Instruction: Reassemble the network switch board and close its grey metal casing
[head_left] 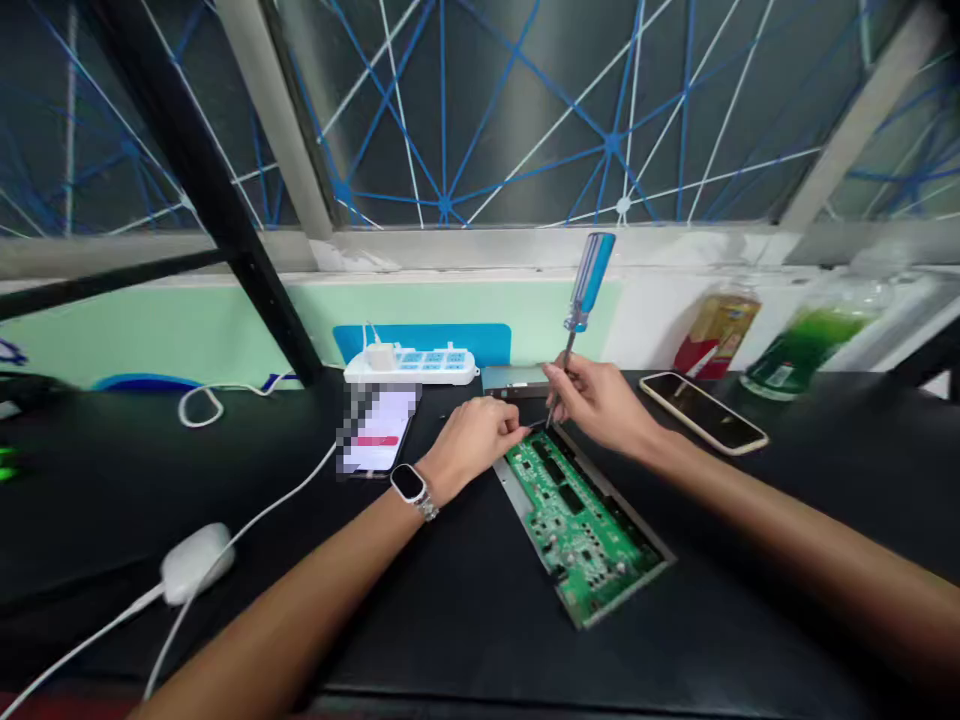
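A green circuit board point(574, 510) in a metal frame lies slanted on the black table. My right hand point(596, 400) is closed round the shaft of a screwdriver point(591, 280) with a blue and clear handle. The screwdriver stands nearly upright, leaning a little to the right, its tip at the board's far end. My left hand point(476, 440) is closed, thumb and finger pinched at the far left corner of the board, close to the tip. What these fingers grip is too small to tell. A watch point(409, 483) sits on my left wrist.
Left of the board lie a lit phone point(382, 425) and a white charger point(196, 563) with cables. A white power strip point(420, 362) and a flat grey box point(517, 380) are by the wall. To the right are another phone point(705, 412), an amber bottle point(716, 330) and a green bottle point(806, 345).
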